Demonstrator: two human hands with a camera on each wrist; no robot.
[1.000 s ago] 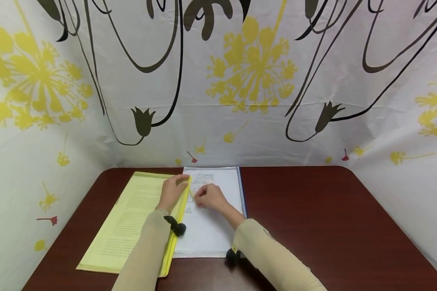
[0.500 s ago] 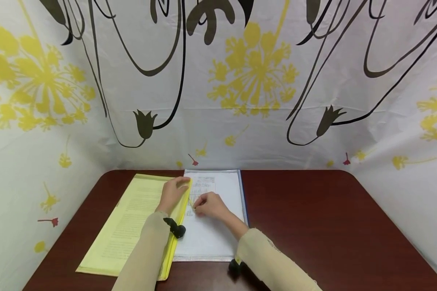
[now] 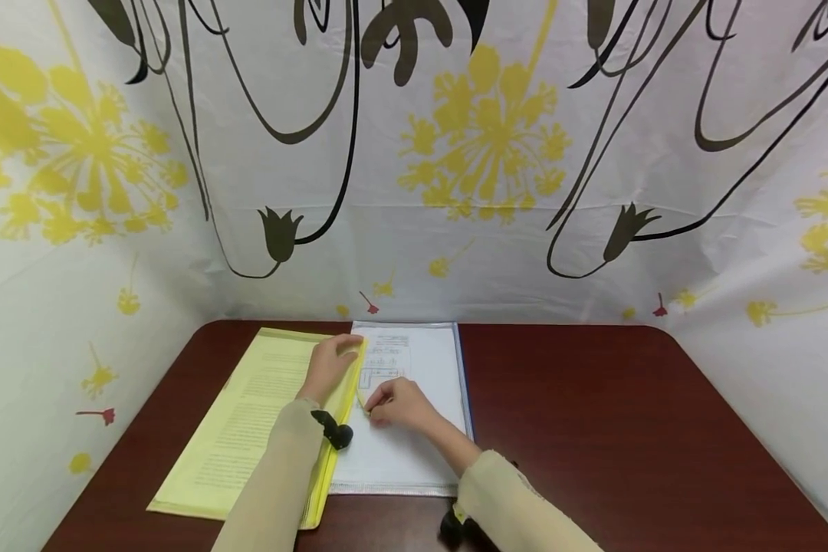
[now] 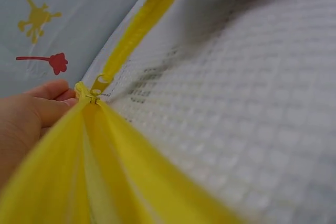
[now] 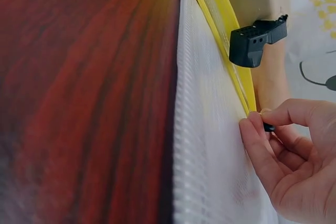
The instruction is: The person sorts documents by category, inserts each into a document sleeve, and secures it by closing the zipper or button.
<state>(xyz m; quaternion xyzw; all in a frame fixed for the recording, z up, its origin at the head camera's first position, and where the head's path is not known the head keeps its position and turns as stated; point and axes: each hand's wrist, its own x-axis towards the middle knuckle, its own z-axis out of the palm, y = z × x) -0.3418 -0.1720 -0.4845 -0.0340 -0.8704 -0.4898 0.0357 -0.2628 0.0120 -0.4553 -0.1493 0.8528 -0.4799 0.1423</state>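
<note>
On the left of the table lies a yellow zip document pouch (image 3: pixel 241 429) with a printed sheet showing through. My left hand (image 3: pixel 328 366) grips its right edge near the far corner. My right hand (image 3: pixel 402 404) pinches the yellow zipper pull (image 4: pixel 139 24), a strap with a dark end partly hidden by the fingers. The strap runs from the metal slider (image 4: pixel 98 86), which sits close to my left fingers in the left wrist view. On the near side of the slider, the two yellow zipper edges (image 4: pixel 157 166) spread apart.
Partly under the yellow pouch's right edge lies a white mesh pouch (image 3: pixel 393 460) with a blue right edge and a printed sheet inside. Both rest on a dark reddish-brown table (image 3: pixel 579 414). A patterned curtain (image 3: pixel 497 261) surrounds the table's back and sides.
My right hand has moved toward the near side along the yellow pouch's edge, drawing the zipper pull with it. The left hand keeps its grip at the far corner.
</note>
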